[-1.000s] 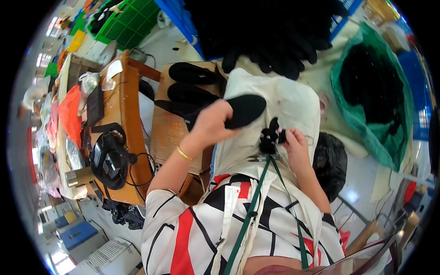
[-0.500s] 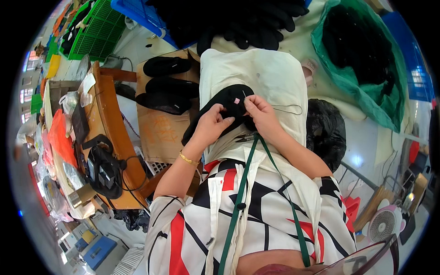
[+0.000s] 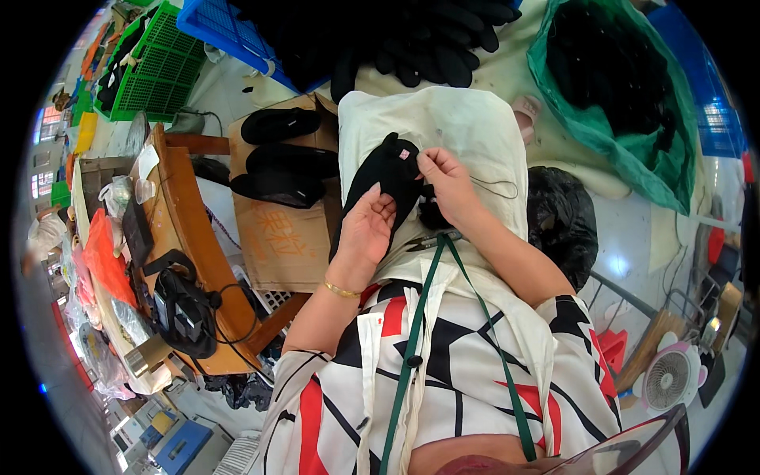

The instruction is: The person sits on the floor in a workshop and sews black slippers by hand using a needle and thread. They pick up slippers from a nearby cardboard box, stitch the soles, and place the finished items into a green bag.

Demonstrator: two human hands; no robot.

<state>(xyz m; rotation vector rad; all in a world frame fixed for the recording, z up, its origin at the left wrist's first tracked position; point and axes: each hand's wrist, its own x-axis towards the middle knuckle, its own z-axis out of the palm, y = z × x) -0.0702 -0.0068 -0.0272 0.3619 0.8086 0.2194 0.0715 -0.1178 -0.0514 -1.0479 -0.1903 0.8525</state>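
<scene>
A black soft shoe-like cloth piece [image 3: 398, 176] with a small pink label lies at an angle over the cream cloth [image 3: 467, 119] on my lap. My left hand [image 3: 368, 229] is against its near-left side, fingers curled and palm partly showing; I take it as holding the piece. At the piece's far right edge, my right hand [image 3: 445, 178] has thumb and forefinger pinched; what is between the tips is too small to make out. A looped thread [image 3: 497, 188] runs out on the cloth beside this hand. Dark metal snips [image 3: 427, 241] lie close to my body.
Several black cloth shoes [image 3: 281, 125] rest on a cardboard box [image 3: 277, 245] at left, by a wooden table [image 3: 194, 253]. Ahead is a blue crate [image 3: 229, 39] with a black heap. A green sack [image 3: 546, 103] and a black plastic bag [image 3: 564, 222] stand at right.
The black piece has been turned more upright, its far end now pointing away from me. My left hand has rolled palm-up and lower along it; my right hand stays pinched near its edge.
</scene>
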